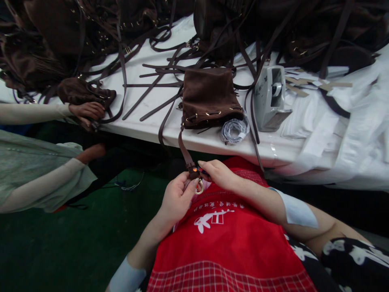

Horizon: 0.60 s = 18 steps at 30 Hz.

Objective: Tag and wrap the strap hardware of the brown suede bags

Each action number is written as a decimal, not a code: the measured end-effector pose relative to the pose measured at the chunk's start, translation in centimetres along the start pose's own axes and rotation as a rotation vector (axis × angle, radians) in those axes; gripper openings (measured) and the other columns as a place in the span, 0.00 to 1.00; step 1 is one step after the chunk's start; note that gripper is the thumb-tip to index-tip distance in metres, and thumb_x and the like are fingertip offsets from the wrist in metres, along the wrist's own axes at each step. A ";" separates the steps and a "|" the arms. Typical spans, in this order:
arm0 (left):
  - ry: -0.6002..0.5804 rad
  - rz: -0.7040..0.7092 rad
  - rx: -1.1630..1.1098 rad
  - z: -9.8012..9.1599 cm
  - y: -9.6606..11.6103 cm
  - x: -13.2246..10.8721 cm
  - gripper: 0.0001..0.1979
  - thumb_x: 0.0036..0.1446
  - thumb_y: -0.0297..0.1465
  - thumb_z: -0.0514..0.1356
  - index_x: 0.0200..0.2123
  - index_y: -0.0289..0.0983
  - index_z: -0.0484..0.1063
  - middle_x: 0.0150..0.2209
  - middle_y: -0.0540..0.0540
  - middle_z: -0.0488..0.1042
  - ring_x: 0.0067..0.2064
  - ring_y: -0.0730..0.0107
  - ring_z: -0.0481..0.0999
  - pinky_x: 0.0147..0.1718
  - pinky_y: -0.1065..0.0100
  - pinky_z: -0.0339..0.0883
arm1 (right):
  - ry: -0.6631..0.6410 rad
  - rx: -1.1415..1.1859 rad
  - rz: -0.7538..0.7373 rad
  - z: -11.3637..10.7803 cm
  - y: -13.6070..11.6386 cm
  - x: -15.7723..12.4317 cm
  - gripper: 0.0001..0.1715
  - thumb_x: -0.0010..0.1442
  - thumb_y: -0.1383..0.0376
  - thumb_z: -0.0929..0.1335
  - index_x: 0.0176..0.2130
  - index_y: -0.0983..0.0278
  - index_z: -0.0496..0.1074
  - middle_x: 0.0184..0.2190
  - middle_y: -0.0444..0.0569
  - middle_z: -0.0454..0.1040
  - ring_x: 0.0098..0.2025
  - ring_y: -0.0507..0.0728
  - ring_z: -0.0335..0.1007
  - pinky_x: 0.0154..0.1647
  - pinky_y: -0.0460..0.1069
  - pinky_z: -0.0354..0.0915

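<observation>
On the table [146, 130], heaped bags [50, 34] lie behind the brown bag [209, 93], dispenser [270, 103] and coil [233, 132] beside it, its strap [184, 151] pointing, long axis, off the edge toward the wearer, end pinched in left hand [176, 198], right hand [219, 173] closed on an unclear dark item [204, 173] there.

Bag [209, 95] sits on table [206, 142] nr front edge, strap [184, 148] hanging over edge to L hand [178, 196]; R hand [219, 173] just R of strap end, ring [199, 193] just below it, apron [243, 227] on near side. Coil [232, 132] by bag's R front corner; box [269, 99] to R, papers [299, 117] farther R. Loose straps [152, 95] L of bag, bag piles [54, 36] at back L & R. Far L, co-worker's hand [89, 110] at front of small bag [80, 91], also on table
</observation>
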<state>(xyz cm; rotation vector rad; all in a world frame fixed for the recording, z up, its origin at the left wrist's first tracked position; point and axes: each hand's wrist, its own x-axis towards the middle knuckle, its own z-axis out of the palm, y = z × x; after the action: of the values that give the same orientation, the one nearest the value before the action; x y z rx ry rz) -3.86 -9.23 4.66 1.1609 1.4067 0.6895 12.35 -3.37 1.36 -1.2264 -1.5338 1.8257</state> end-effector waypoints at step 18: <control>-0.590 -0.365 -1.178 -1.6 -0.7 -1.0 0.18 0.64 0.32 0.49 0.25 0.33 0.69 0.10 0.63 0.40 0.10 0.84 0.32 0.10 0.78 0.36 | -0.481 0.737 0.129 1.4 -1.5 2.7 0.23 0.48 0.54 0.77 0.32 0.68 0.70 0.15 0.33 0.53 0.17 0.44 0.41 0.18 0.44 0.36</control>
<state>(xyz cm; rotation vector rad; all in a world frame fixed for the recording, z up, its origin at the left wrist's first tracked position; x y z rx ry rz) -5.65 -10.02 4.72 0.1152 0.4814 0.6648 9.53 -1.50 1.86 -0.5642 -0.8178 2.5664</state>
